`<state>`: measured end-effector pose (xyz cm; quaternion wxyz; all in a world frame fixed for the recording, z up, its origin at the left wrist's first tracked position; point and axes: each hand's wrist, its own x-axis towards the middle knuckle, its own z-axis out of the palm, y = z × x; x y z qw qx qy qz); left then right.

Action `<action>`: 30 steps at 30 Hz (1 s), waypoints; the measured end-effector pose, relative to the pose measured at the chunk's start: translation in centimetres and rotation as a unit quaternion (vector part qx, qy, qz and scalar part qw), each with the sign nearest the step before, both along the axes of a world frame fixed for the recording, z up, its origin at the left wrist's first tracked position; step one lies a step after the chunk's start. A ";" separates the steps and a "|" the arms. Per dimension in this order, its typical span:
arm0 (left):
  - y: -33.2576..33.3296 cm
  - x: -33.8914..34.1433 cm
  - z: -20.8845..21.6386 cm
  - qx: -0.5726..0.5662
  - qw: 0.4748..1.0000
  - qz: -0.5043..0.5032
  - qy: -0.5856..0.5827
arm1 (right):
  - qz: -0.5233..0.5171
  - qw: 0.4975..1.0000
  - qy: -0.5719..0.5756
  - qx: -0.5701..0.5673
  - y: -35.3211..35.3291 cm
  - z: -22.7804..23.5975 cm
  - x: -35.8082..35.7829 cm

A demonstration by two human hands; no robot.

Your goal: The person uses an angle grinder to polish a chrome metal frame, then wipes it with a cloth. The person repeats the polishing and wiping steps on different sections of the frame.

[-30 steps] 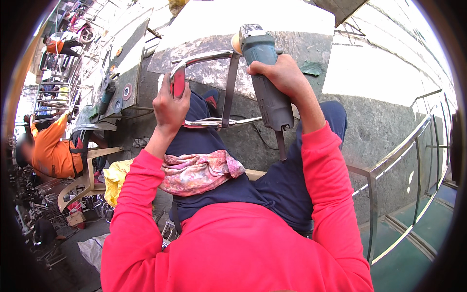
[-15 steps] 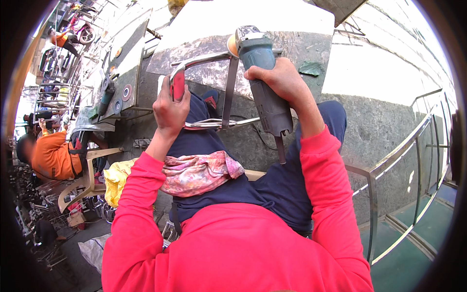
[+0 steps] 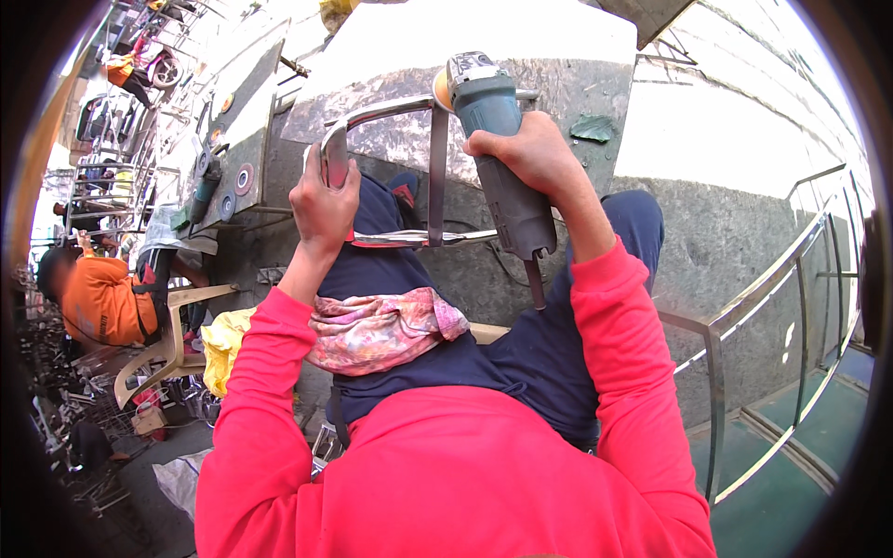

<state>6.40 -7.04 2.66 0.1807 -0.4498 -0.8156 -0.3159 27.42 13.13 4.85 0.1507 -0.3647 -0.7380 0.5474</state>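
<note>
My right hand [image 3: 542,160] is wrapped round the body of a teal and dark grey angle grinder [image 3: 510,197], whose cord end points down toward my lap. The grinder's tan disc [image 3: 442,90] is at the top bar of a shiny metal frame [image 3: 438,177]; whether it touches cannot be told. On the frame's left end, my left hand [image 3: 324,203] is closed, with fingers round the curved flat bar. The frame is held above my legs, its far side over a worn board [image 3: 577,102]. A pink patterned cloth [image 3: 386,330] lies across my thigh.
A scrap of dark green material [image 3: 593,128] lies on the board. At left, a bench [image 3: 251,130] carries another grinder [image 3: 204,191] and several discs. A person in orange [image 3: 107,298] sits near a tan chair [image 3: 167,353]. Another metal frame [image 3: 714,372] stands at right.
The frame has turned slightly, so its left bar now looks grey rather than reflecting red. The grinder has shifted very slightly downward. Both hands keep their hold.
</note>
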 end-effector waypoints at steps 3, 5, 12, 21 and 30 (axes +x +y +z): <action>0.2 -0.1 0.1 0.005 1.000 0.001 0.002 | -0.017 0.998 -0.054 0.028 0.2 0.1 -0.2; 0.3 -0.2 0.1 0.009 1.000 -0.004 0.012 | -0.029 0.997 -0.059 0.045 0.4 0.1 -0.1; 0.4 -0.4 0.5 -0.003 0.999 0.005 -0.036 | 0.009 0.999 -0.027 0.028 -0.3 0.0 -0.5; 0.6 -1.1 0.9 -0.034 0.994 0.035 -0.099 | 0.029 0.996 -0.062 0.051 -0.9 0.5 -1.4; 0.7 -1.2 0.9 -0.039 0.992 0.053 -0.110 | 0.001 0.995 -0.075 0.068 -0.7 0.7 -1.1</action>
